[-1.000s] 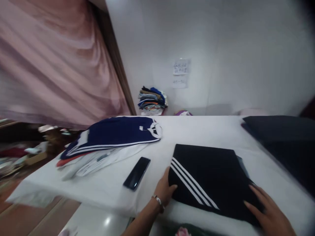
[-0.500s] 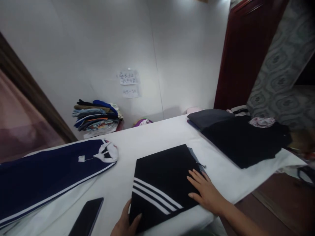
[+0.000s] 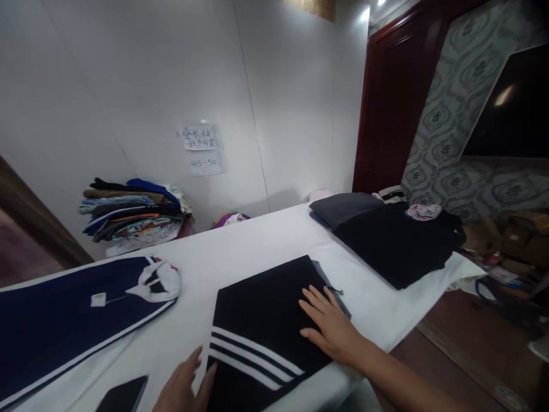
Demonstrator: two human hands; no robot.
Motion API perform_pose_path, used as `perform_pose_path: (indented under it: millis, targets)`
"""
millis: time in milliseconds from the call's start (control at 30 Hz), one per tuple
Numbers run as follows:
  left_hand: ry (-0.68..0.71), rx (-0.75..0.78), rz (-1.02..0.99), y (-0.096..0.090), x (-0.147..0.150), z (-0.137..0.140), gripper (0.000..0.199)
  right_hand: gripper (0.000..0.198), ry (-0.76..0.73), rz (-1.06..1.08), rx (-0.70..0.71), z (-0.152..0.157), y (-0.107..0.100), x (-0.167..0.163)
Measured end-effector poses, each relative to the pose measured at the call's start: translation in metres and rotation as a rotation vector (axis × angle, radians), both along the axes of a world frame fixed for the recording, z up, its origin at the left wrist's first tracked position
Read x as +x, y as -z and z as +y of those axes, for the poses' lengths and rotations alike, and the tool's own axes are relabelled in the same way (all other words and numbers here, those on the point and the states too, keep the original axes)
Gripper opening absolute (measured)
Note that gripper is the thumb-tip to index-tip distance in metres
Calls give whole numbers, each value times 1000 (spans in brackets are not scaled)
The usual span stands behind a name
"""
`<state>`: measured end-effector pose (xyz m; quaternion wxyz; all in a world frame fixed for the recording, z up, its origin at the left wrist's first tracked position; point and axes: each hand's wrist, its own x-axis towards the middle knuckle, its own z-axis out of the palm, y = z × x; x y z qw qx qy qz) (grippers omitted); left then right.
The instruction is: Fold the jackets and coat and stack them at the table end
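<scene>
A folded black garment with three white stripes (image 3: pixel 261 320) lies flat on the white-covered table (image 3: pixel 206 257) in front of me. My right hand (image 3: pixel 323 323) rests on its right side, fingers spread and palm down. Just off its left edge is my left hand (image 3: pixel 184 383), thumb and fingers apart with nothing between them. A grey-blue edge of cloth (image 3: pixel 343 303) with a dark cord shows from under the garment's right side. To the left lies a navy garment (image 3: pixel 77 315) with white trim, a white collar and a paper tag.
A dark phone (image 3: pixel 122 395) lies at the near left. Black and grey clothes (image 3: pixel 386 240) cover the table's far right. Behind the table, a pile of folded clothes (image 3: pixel 132 212) stands by the wall. Boxes (image 3: pixel 523 234) are on the right.
The view has turned right, so things sit further left. My left hand has come away from the garment's left edge. My right hand stays spread on the garment.
</scene>
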<state>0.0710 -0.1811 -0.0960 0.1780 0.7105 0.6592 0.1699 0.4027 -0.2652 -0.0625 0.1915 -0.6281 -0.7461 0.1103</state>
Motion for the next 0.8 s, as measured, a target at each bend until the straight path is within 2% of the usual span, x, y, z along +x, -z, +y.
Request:
perform_pose_path:
  millis: [67, 133, 233, 333, 433, 533, 600, 667, 733, 800]
  targets:
    - [97, 162, 43, -7, 23, 3, 61, 65, -24, -22, -11, 13, 2, -8]
    - [204, 223, 153, -3, 45, 5, 63, 69, -9, -54, -55, 22, 12, -12]
    - [243, 161, 290, 16, 59, 5, 65, 70, 43, -99, -88, 26, 32, -10]
    - [250, 124, 318, 29, 58, 1, 65, 70, 44, -117, -72, 24, 43, -8]
    - [245, 114, 305, 29, 56, -2, 66, 70, 35, -110, -83, 22, 42, -8]
    - [244, 100, 241, 21, 53, 2, 61, 67, 40, -33, -96, 27, 37, 2]
    - [216, 111, 157, 13, 49, 10, 56, 65, 132, 40, -45, 35, 31, 19]
    - [147, 133, 76, 2, 44, 24, 55, 63, 297, 86, 9, 48, 26, 41]
    - [40, 89, 21, -7, 41, 41, 61, 65, 442, 109, -50, 62, 22, 63]
    - [-44, -26, -15, -14, 41, 60, 66, 70, 517, 123, -171, 76, 21, 77]
